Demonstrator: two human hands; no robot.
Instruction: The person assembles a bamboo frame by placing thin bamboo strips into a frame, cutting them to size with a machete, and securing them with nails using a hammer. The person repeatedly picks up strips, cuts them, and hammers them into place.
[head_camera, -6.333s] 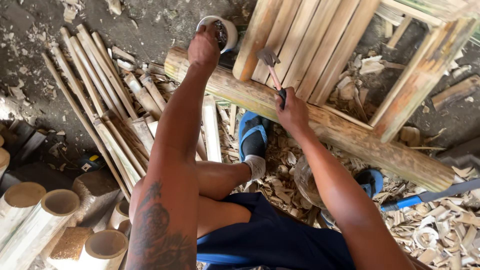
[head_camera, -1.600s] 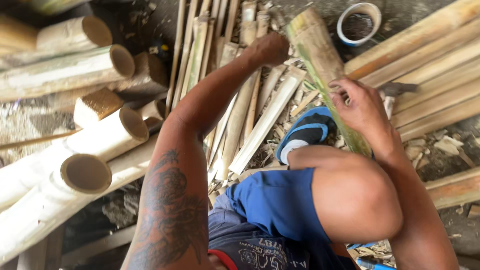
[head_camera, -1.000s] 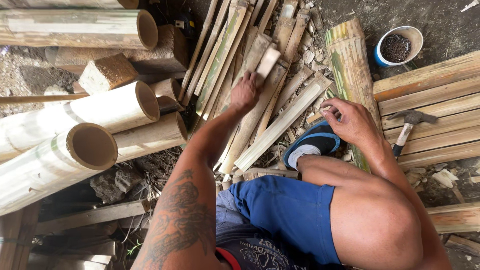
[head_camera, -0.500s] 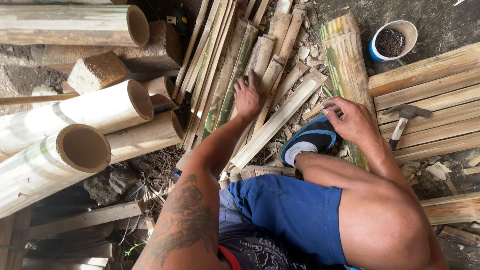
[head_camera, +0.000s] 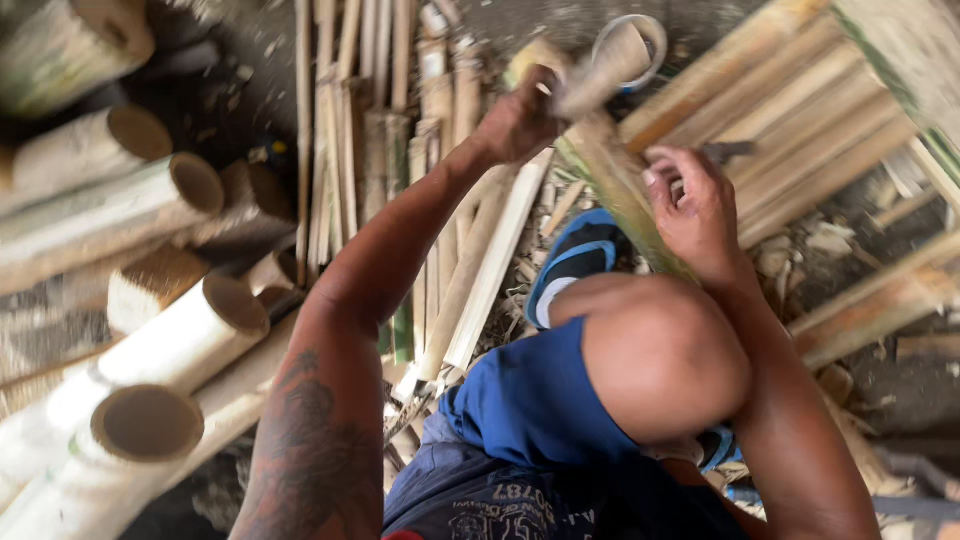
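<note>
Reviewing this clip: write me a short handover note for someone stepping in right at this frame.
Left hand: raised over the pile of split bamboo strips, gripping a short bamboo piece, which is blurred.
Right hand: fingers curled, resting on the thick green bamboo pole beside the blue shoe; whether it holds anything is unclear.
Hammer lies on the flat slats just beyond the right hand.
Done: one piece picked up.
Left: the piece is not yet set anywhere.

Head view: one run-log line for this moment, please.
left hand: grips short bamboo piece, raised | right hand: on bamboo pole | hammer: beside right hand | bowl: behind
</note>
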